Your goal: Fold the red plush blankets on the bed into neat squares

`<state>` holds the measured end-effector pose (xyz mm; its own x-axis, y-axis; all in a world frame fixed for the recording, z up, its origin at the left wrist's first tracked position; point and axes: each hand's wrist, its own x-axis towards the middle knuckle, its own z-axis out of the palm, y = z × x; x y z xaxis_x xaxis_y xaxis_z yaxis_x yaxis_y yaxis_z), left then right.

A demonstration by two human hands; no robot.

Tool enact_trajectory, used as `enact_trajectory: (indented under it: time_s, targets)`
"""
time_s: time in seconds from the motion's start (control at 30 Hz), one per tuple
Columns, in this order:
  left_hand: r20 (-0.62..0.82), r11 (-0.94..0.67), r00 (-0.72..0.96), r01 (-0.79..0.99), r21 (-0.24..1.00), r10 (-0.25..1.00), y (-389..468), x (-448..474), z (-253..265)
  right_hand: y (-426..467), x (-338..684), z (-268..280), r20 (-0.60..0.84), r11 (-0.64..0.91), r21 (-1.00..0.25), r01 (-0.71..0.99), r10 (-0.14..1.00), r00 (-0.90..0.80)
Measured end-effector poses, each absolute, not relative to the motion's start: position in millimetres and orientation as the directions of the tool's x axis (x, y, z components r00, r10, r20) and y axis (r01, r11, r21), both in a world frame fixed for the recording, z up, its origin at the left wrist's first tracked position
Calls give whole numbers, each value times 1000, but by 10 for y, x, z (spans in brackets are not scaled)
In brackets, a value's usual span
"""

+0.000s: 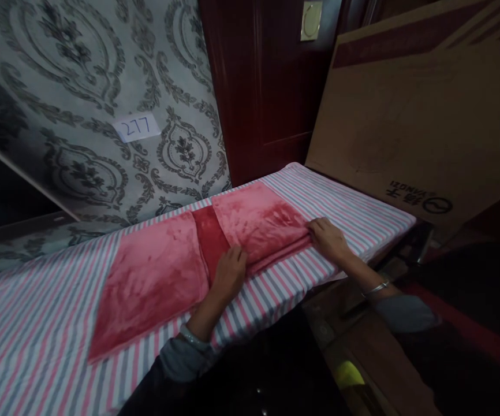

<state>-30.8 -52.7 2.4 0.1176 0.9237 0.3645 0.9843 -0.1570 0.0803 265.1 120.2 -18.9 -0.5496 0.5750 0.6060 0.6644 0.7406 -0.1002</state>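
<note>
A pink plush cloth (157,271) lies across a striped sheet, with both end sections turned inward and a darker red strip showing between them. My left hand (231,270) has its fingers curled on the near inner corner of the right folded section. At that section's near right corner, my right hand (328,238) pinches the layered edge. Several layers show along the near edge between my two hands. The left section lies flat, with neither hand holding it. My fingertips are partly hidden in the cloth.
The striped sheet (25,323) covers a long, narrow table. A patterned wall with a paper marked 277 (137,127) and a dark red door (262,86) stand behind. A large cardboard box (410,115) leans at the right. Something yellow (349,374) is below the table.
</note>
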Motion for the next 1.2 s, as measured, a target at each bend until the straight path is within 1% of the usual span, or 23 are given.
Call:
enact_trajectory:
  time_s: [0.07, 0.13, 0.2, 0.3, 0.33, 0.4, 0.5, 0.6, 0.77, 0.83, 0.9, 1.0, 1.1, 1.2]
  targets:
    - [298, -159, 141, 987, 36, 944, -552, -297, -16, 1170, 2688, -285, 584, 745, -91, 661, 578, -570]
    - [277, -170, 151, 984, 46, 949, -579, -310, -34, 1154, 2730, -341, 582, 741, -102, 664, 586, -564]
    - [307, -204, 164, 973, 104, 938, -610, -334, -34, 1135, 2748, -339, 580, 729, -116, 674, 601, -550]
    - [394, -271, 168, 937, 221, 904, -657, -354, -31, 1053, 2681, -258, 580, 710, -143, 689, 624, -523]
    - [414, -280, 160, 928, 247, 896, -668, -354, -34, 1008, 2630, -224, 584, 724, -155, 672, 616, -529]
    - [429, -281, 148, 922, 266, 891, -678, -344, -48, 905, 2492, -170, 592, 789, -179, 588, 564, -576]
    - [431, -272, 147, 931, 244, 890, -664, -324, -82, 770, 2255, -160, 588, 876, -191, 443, 463, -662]
    - [451, -270, 161, 945, 187, 878, -644, -304, -108, 709, 2071, -237, 583, 907, -191, 375, 412, -700]
    - [523, -230, 178, 972, 37, 833, -651, -271, -104, 671, 1911, -406, 656, 895, -216, 389, 428, -621]
    - [513, -194, 172, 981, -10, 841, -666, -261, -110, 630, 1888, -441, 682, 892, -213, 398, 428, -593]
    - [472, -171, 167, 985, -36, 866, -682, -252, -134, 578, 1891, -438, 692, 894, -211, 396, 422, -585]
    - [418, -168, 165, 985, -28, 893, -694, -241, -181, 513, 1892, -339, 682, 894, -218, 391, 427, -594]
    - [414, -154, 139, 988, 3, 900, -693, -232, -192, 477, 1781, -168, 679, 885, -241, 398, 447, -582]
    - [383, -153, 120, 987, 57, 916, -719, -224, -153, 445, 1529, -67, 690, 899, -232, 371, 421, -590]
